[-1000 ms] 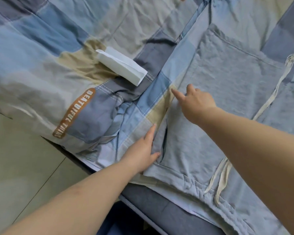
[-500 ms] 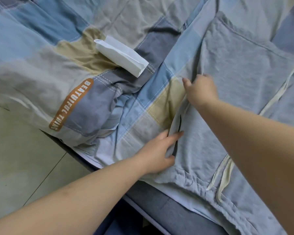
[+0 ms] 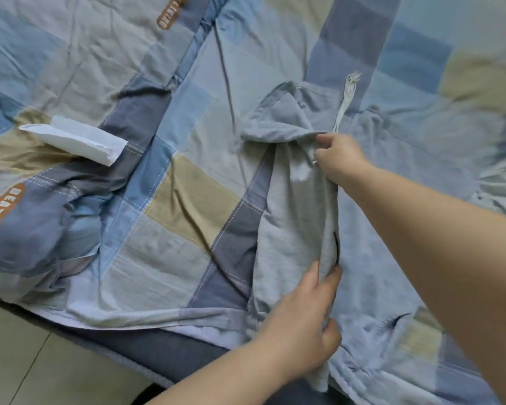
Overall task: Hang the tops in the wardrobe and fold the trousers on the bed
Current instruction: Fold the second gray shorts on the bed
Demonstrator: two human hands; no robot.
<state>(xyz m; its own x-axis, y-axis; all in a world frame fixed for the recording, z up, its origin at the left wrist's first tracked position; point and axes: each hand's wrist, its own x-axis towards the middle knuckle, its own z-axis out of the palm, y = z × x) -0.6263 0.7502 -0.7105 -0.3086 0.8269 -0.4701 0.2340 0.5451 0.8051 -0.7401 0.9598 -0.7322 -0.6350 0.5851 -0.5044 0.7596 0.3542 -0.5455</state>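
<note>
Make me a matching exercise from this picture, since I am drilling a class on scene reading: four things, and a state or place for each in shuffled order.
Things:
1. left hand
2. right hand
3. white folded paper
4. drawstring

States:
A. lies alone on the checked bedcover
B. grips the grey trousers near the bed's edge
C. cream, frayed at its far end
D. pinches the trousers farther up

Pairs: 1-B, 2-D, 3-A, 4-C

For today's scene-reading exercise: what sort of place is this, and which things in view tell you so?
Most likely a bedroom. A blue, grey and tan patchwork quilt covers a bed whose edge meets a tiled floor, and both hands, left and right, grip grey cotton drawstring trousers on it.
</note>
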